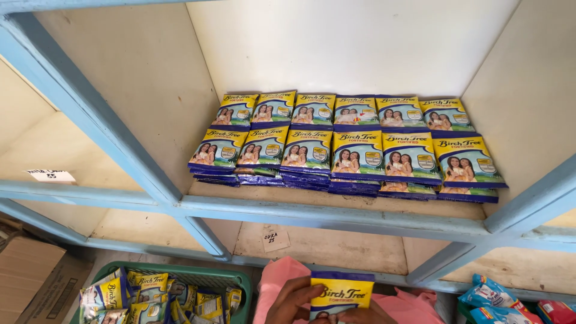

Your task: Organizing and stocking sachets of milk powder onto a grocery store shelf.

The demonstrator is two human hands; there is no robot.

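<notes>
Below, flat yellow-and-purple sachet (341,294) between both hands (318,307).

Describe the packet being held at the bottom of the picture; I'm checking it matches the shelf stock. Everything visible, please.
The held packet is a flat, glossy pouch, foil or plastic by its look: a dark blue band on top, yellow below with printed lettering. It stands upright, facing the camera, its lower part cut off by the frame edge. A hand has its grip on the left edge; which hand is unclear. Pink cloth lies behind.
</notes>
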